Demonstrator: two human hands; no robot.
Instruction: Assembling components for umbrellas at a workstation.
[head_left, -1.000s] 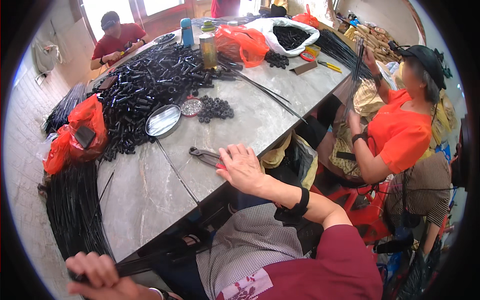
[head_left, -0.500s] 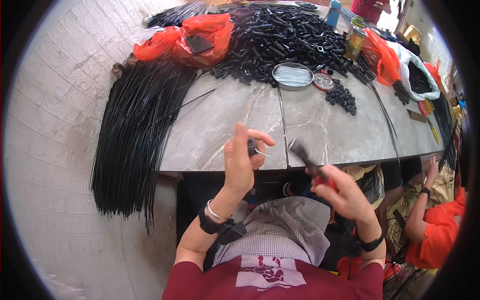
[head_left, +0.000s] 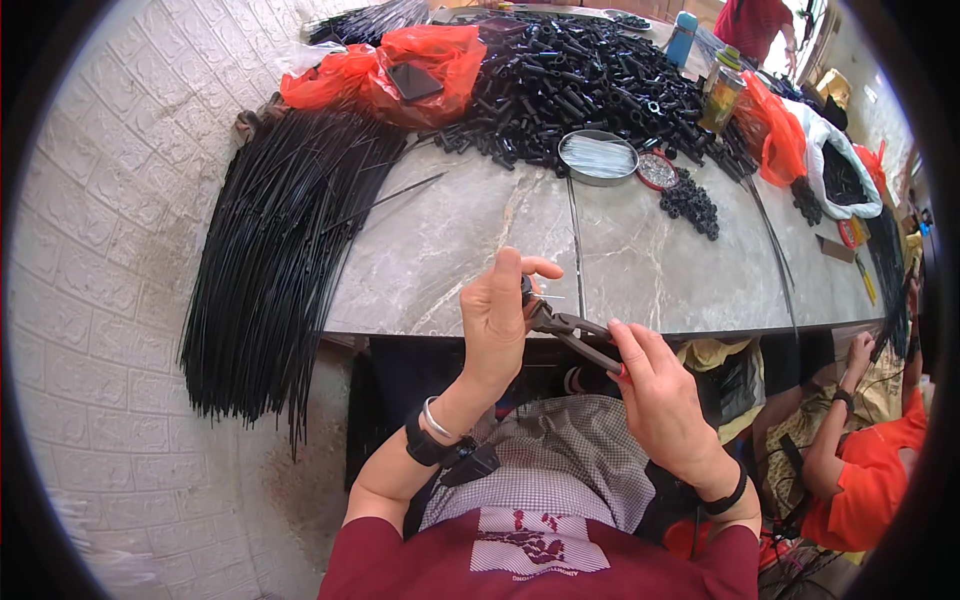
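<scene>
My left hand (head_left: 492,318) is raised just past the table's near edge, its fingers closed around a small black cylindrical piece (head_left: 526,290). A thin silvery pin (head_left: 550,296) sticks out sideways from that piece. In my right hand (head_left: 662,405) is a pair of dark pincers (head_left: 580,330), with a bit of red showing at the grip. The jaws of the pincers are right at the black piece, just below the pin; whether they touch the pin I cannot tell.
On the grey marbled table (head_left: 440,260) are a heap of black tubular parts (head_left: 590,80), a round tin of thin pins (head_left: 598,158), a red-rimmed dish (head_left: 656,170) and small black rings (head_left: 690,203). Long black rods (head_left: 270,270) hang over the left edge. A person in orange (head_left: 870,480) works at right.
My right hand has brought the pincers left, up to the piece in my left hand; their jaws now meet it. The view has shifted slightly.
</scene>
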